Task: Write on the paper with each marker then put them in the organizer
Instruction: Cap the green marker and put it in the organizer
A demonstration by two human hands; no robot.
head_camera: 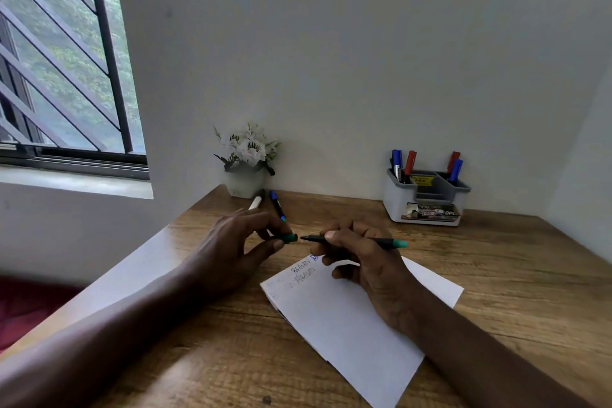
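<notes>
My right hand (361, 255) grips a green marker (384, 242) above the top of the white paper (344, 318), its bare tip pointing left. My left hand (241, 238) pinches the green cap (289, 237) just left of that tip, a small gap between them. The paper bears a few written lines near its top edge. A blue marker (277, 205) and a white-bodied marker (256, 200) lie on the wooden table behind my left hand. The grey and white organizer (427, 199) stands at the back right with several blue and red markers upright in it.
A small pot of white flowers (246, 159) stands against the wall at the back left, right behind the two loose markers. The table's left edge (139, 272) runs diagonally under my left forearm. A barred window fills the upper left.
</notes>
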